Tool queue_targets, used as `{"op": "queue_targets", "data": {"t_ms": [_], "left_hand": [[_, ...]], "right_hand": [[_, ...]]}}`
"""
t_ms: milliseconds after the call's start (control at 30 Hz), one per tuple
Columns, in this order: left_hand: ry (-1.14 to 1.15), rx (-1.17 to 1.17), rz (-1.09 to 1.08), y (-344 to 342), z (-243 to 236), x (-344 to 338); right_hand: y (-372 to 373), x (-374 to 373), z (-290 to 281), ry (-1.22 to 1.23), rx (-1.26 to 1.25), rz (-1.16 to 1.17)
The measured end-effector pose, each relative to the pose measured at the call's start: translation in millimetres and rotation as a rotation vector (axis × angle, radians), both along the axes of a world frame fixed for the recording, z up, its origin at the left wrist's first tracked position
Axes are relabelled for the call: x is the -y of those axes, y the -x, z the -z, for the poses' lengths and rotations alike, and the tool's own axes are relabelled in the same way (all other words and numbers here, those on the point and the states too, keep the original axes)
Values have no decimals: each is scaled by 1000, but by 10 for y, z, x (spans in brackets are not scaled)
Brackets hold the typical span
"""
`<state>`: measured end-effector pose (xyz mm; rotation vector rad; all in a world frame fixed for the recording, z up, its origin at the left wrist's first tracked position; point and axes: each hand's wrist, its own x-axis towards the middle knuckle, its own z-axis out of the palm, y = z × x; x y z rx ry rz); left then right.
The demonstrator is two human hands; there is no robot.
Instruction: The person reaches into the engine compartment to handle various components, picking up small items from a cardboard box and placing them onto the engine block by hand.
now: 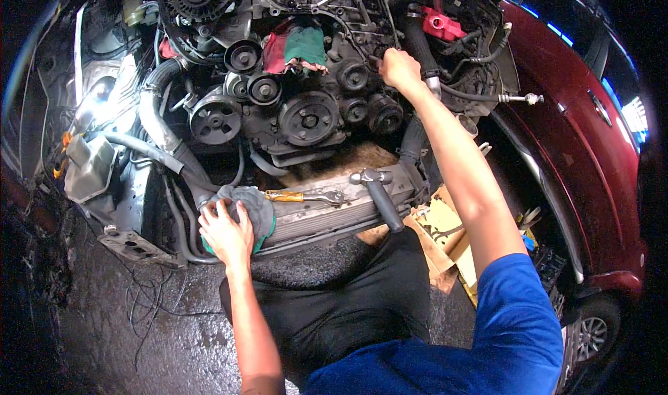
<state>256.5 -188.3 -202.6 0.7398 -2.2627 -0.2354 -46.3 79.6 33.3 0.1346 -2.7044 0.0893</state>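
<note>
My left hand (227, 234) lies with its fingers spread on a bunched grey rag (255, 211) at the left end of the radiator (306, 222). Up at the right side of an opened engine, my right hand (401, 71) is closed; a short dark piece shows at its left, and what it grips is hidden. Several belt pulleys, among them a large dark pulley (308, 119), face me below that hand. Along the radiator top lie a tool with an amber handle (285, 196) and a ball-peen hammer (383, 204).
Red and green cloths (304, 46) are tucked into the engine front. A silver-grey hose (152, 113) and a whitish plastic tank (90, 169) are at left. Cardboard (445, 231) with small parts lies right of my knees. A dark red car body (557, 141) borders the right; thin cables (149, 291) lie on the floor.
</note>
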Motion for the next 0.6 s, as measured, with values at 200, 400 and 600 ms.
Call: {"op": "queue_targets", "data": {"t_ms": [200,400,600], "left_hand": [[-21,11,5,-10,0,11],[-12,-1,8,3,3,-2],[-9,14,1,-8,0,9]], "right_hand": [[-82,23,-43,120,68,-2],[-7,9,68,-111,-95,-38],[-68,9,55,-13,-76,-112]]}}
